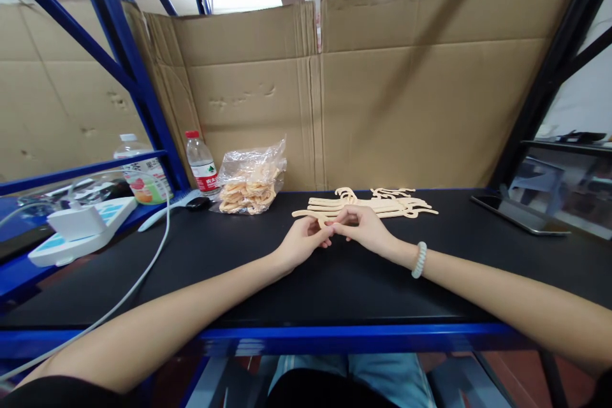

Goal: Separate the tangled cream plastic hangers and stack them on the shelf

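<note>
Step in hand, as judged: two-handed handling of a small, cream-coloured, curved piece of wood-like material (324, 220), at the centre of the frame. The next move, in the inspector's judgement, calls for a steady pinch from both sides and careful alignment, as the piece appears thin and could slip or snap.

Findings, left to right. Left of centre stands a crumpled clear plastic bag of cream-coloured pieces (251, 182), beside a clear plastic bottle with a red cap and red-and-white label (201, 164).

The bare left hand (300, 242) is at centre; its thumb and fingers appear to pinch the left part of the piece. The piece is held just above the matte black, flat-topped desk (335, 296) and in front of the flat, cream-coloured long strips (329, 202), which lie side by side. Its visible part is pale, smooth and bent; the rest is hidden by the fingers, so its full outline cannot be told.

The bare right hand (366, 229), wearing a pale coiled bracelet (419, 260), meets the left at the piece. Its thumb and fingers appear pressed together on the right part; exact contact is too small to confirm. Right of centre, slender curled ends show among the strips.
</note>
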Tool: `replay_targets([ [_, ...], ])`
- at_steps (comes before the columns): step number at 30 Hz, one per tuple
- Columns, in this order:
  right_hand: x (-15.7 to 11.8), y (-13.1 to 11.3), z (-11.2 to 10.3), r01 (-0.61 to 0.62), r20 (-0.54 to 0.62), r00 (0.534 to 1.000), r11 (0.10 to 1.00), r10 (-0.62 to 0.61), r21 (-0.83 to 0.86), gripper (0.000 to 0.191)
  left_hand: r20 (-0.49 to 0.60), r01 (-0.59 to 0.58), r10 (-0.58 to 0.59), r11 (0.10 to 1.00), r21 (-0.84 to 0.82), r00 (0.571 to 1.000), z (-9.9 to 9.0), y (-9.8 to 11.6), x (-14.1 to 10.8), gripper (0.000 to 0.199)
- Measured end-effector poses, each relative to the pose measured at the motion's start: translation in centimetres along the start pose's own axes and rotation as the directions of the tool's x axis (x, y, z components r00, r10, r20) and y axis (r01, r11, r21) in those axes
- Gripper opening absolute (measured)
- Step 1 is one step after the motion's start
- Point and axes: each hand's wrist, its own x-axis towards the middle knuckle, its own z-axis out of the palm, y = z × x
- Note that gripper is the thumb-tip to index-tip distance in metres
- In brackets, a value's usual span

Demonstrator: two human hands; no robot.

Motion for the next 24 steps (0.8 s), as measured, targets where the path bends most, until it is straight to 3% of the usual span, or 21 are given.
replay_targets([
  [4, 0.9, -0.6, -2.0, 0.106, 0.115, 0.99, 0.971, -0.083, -0.214, 0.029, -0.049, -0.056, 0.055, 0.998, -0.03, 0.997, -0.3, 0.1, 0.1, 0.032],
  [6, 1.3, -0.2, -4.1, 0.113, 0.089, 0.992, 0.913, -0.084, -0.393, 0.027, -0.106, -0.055, 0.051, 0.998, -0.035, 0.993, -0.6, 0.0, 0.3, 0.029],
  [9, 1.5, 1.3, -6.9, 0.091, 0.028, 0.995, 0.708, -0.1, -0.7, 0.018, -0.199, -0.02, 0.007, 0.998, -0.068, 0.98, -1.1, -0.5, 0.7, 0.028],
  [12, 1.5, 3.0, -7.9, 0.069, 0.025, 0.996, 0.556, -0.086, -0.828, 0.013, -0.258, 0.003, -0.036, 0.992, -0.129, 0.965, -1.6, -0.8, 1.1, 0.027],
  [18, 1.4, 3.5, -6.6, 0.003, 0.015, 1.0, 0.659, 0.013, -0.753, 0.01, -0.27, -0.01, -0.05, 0.976, -0.216, 0.962, -1.8, -0.7, 1.2, 0.027],
  [24, 1.4, 2.4, -7.0, 0.017, -0.033, 0.998, 0.814, -0.044, -0.58, 0.009, -0.29, 0.027, -0.129, 0.943, -0.332, 0.948, -1.7, -0.2, 1.1, 0.024],
])
